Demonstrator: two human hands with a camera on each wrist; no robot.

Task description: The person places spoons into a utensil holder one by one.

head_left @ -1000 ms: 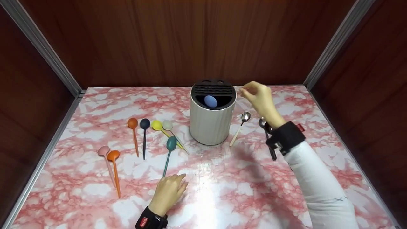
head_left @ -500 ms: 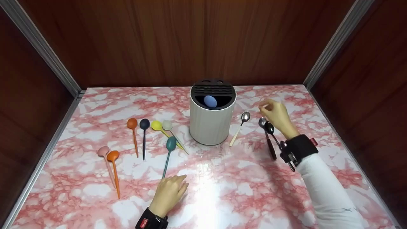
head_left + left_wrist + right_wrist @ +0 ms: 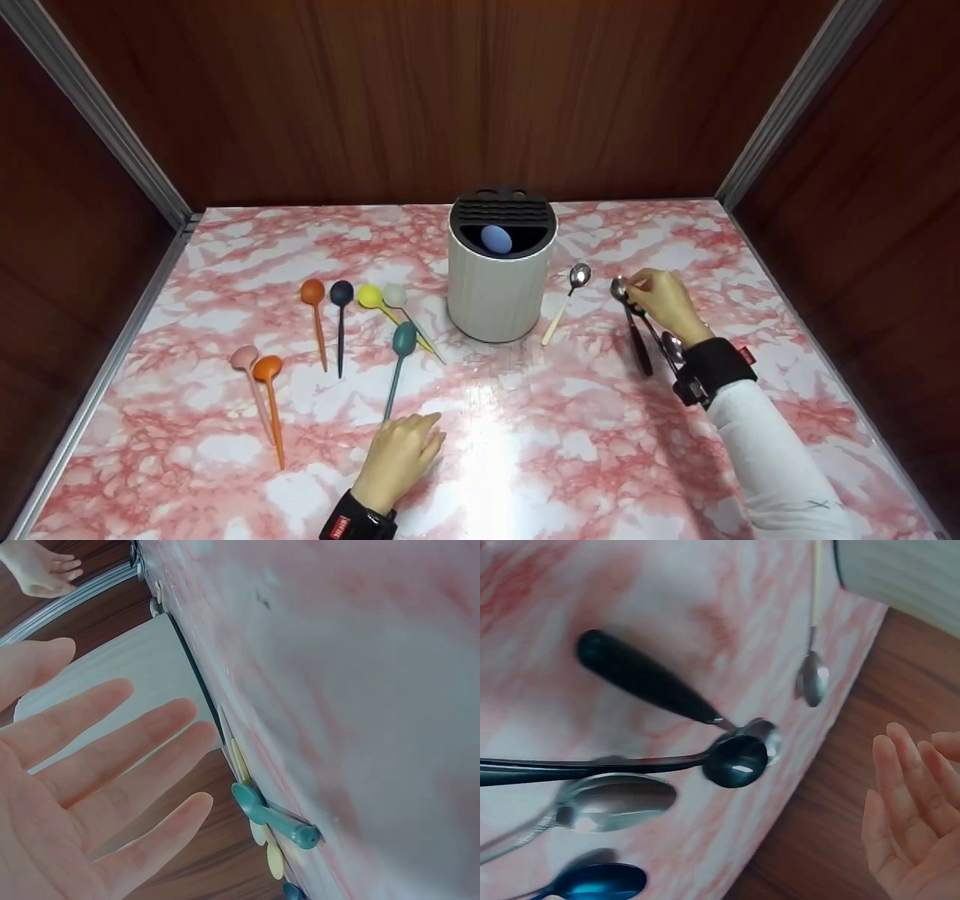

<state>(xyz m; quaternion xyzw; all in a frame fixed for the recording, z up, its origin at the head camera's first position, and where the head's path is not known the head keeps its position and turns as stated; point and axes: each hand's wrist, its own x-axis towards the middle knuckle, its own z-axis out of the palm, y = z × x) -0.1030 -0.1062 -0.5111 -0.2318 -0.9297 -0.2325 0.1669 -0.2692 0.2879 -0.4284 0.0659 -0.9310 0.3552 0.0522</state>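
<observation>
My right hand (image 3: 664, 300) is over the right-hand spoons, thumb and fingertips close by the bowls and nothing seen between them. A silver spoon with a dark handle (image 3: 640, 352) lies there, its bowl overlapped by a black spoon (image 3: 736, 761). Beside them in the right wrist view are a silver spoon (image 3: 622, 802) and a shiny blue spoon (image 3: 600, 881). My left hand (image 3: 397, 454), fingers spread in the left wrist view, holds nothing; it is nearest the handle end of a teal spoon (image 3: 404, 339).
A pale utensil holder (image 3: 496, 300) with a black slotted top stands mid-table, a light-blue spoon (image 3: 496, 239) upright in it. Right of it lies a cream-handled spoon (image 3: 579, 276). Leftward lie yellow (image 3: 370, 295), navy (image 3: 341, 292), orange (image 3: 268, 367) and pink (image 3: 244, 356) spoons. Wooden walls surround the table.
My right hand has moved from beside the holder's top rightward and down to the dark spoons' bowls. The left hand and the spoons have stayed in place.
</observation>
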